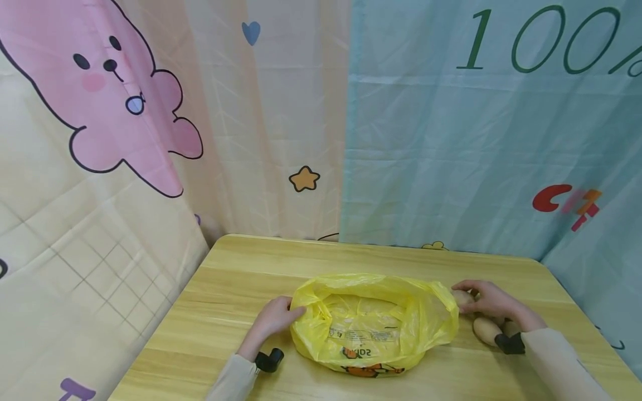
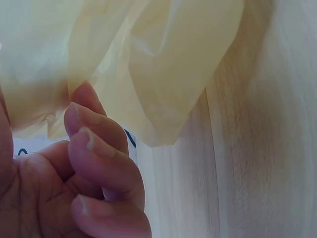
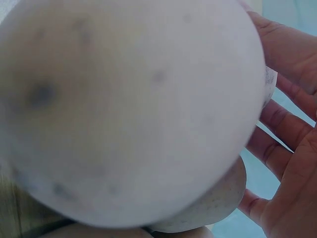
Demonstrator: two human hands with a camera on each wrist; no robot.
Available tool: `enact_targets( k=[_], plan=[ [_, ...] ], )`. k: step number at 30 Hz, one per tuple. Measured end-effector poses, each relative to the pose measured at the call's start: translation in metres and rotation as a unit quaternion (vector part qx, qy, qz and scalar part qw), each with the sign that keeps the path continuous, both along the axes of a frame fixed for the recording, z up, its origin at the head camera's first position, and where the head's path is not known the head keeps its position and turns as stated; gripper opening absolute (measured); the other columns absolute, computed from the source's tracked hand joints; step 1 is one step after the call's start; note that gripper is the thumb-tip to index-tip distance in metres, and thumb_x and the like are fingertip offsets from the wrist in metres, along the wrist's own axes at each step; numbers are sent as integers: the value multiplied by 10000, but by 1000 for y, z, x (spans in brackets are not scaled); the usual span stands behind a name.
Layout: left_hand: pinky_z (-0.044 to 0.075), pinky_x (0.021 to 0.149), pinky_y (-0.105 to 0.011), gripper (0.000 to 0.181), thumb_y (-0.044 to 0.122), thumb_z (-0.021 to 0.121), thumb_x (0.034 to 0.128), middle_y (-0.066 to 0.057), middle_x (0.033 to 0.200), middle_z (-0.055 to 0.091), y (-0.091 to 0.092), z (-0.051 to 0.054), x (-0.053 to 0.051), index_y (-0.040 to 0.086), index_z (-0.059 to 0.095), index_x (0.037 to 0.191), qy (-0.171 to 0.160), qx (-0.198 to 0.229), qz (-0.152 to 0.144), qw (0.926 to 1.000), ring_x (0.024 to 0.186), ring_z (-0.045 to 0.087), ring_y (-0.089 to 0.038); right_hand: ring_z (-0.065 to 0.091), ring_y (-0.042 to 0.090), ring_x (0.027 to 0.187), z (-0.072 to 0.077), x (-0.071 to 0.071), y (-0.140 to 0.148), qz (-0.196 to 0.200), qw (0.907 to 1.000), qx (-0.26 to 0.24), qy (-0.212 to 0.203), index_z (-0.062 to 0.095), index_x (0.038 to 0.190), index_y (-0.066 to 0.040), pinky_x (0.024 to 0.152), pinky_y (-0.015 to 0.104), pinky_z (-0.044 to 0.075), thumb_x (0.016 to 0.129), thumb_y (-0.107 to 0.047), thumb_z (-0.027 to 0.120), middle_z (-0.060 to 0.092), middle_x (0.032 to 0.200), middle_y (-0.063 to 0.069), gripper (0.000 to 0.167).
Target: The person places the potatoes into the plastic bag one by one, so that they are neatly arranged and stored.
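Note:
A yellow plastic bag (image 1: 371,365) lies on the table with its mouth spread wide and printing showing on its inside. My left hand (image 1: 273,320) pinches the bag's left rim; the left wrist view shows the thin film (image 2: 168,64) by the fingertips. To the right of the bag, my right hand (image 1: 489,301) grips a potato (image 1: 462,299) close to the bag's right side. Under that wrist sit more potatoes (image 1: 485,331), partly hidden by the arm. One pale, spotted potato (image 3: 133,109) fills most of the right wrist view and hides part of what the fingers hold.
The wooden table (image 1: 241,267) reaches back to printed curtains (image 1: 281,111) behind and at both sides. Black wrist mounts (image 1: 269,361) sit on both wrists, the right one near the potatoes.

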State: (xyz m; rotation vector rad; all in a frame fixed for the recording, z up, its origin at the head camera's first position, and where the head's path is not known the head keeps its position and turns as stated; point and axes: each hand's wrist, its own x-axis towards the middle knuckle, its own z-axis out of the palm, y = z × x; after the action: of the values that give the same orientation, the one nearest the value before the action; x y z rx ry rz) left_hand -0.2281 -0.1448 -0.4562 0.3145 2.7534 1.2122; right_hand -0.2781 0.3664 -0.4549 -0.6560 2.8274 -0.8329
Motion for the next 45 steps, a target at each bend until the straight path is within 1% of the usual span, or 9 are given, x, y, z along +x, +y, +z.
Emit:
enact_targets(
  k=[5, 9, 16, 24, 29, 39, 41, 45],
  plan=[
    [338, 468, -281, 272, 308, 595, 918, 32, 563, 440, 0, 0, 0, 115, 589, 726, 29, -43, -10, 10000, 484, 401, -113, 535, 147, 762, 0, 0, 0, 65, 9998, -122, -125, 577, 1203, 44, 639, 293, 450, 797, -276, 772, 611, 1049, 112, 552],
    [332, 465, -283, 271, 306, 595, 917, 31, 563, 439, 0, 1, 1, 114, 589, 726, 44, -68, 0, 10000, 482, 398, -117, 550, 134, 744, -1, 1, -1, 14, 9997, -150, -211, 566, 1214, 44, 633, 293, 456, 813, -290, 759, 613, 1014, 85, 556],
    [330, 468, -281, 273, 311, 590, 918, 34, 562, 437, 1, 1, 1, 116, 591, 728, 49, -100, -20, 9999, 484, 399, -114, 529, 127, 721, -4, 0, 0, -68, 9999, -53, -107, 577, 1207, 26, 637, 294, 445, 814, -287, 759, 614, 998, 62, 535],
    [348, 471, -287, 260, 319, 592, 914, 27, 579, 473, 1, 0, 1, 109, 612, 762, 29, -120, -39, 9999, 492, 421, -118, 501, 96, 720, -7, 1, 3, 51, 10000, -17, 48, 585, 1195, 18, 641, 286, 431, 826, -285, 749, 613, 1022, 72, 505],
    [347, 471, -286, 268, 328, 589, 917, 28, 578, 467, 0, 0, 0, 113, 608, 758, 44, -131, -34, 9999, 491, 419, -117, 497, 106, 728, -4, 1, 2, 61, 9999, -10, 102, 585, 1198, 13, 640, 290, 426, 826, -282, 749, 608, 995, 53, 503],
    [347, 469, -284, 259, 320, 590, 921, 26, 580, 467, 0, 0, 0, 108, 617, 775, 4, -101, -3, 9999, 492, 420, -118, 513, 124, 782, 2, 3, 1, -59, 9992, 16, 399, 590, 1193, 33, 651, 302, 435, 817, -295, 755, 619, 1057, 109, 525],
    [347, 468, -284, 259, 318, 589, 920, 28, 578, 465, 0, 0, 0, 108, 616, 770, 27, -115, -9, 9999, 491, 419, -117, 516, 122, 786, 2, 4, 1, -101, 9992, 2, 398, 592, 1193, 27, 654, 299, 438, 818, -293, 755, 618, 1065, 111, 520],
    [334, 465, -281, 281, 324, 589, 920, 34, 563, 439, -1, -1, -1, 115, 593, 732, 53, -146, -23, 9999, 484, 403, -115, 513, 134, 795, 1, 5, 3, -194, 9994, -100, 259, 580, 1211, 18, 651, 299, 435, 833, -294, 740, 609, 1088, 116, 516]
  ],
)
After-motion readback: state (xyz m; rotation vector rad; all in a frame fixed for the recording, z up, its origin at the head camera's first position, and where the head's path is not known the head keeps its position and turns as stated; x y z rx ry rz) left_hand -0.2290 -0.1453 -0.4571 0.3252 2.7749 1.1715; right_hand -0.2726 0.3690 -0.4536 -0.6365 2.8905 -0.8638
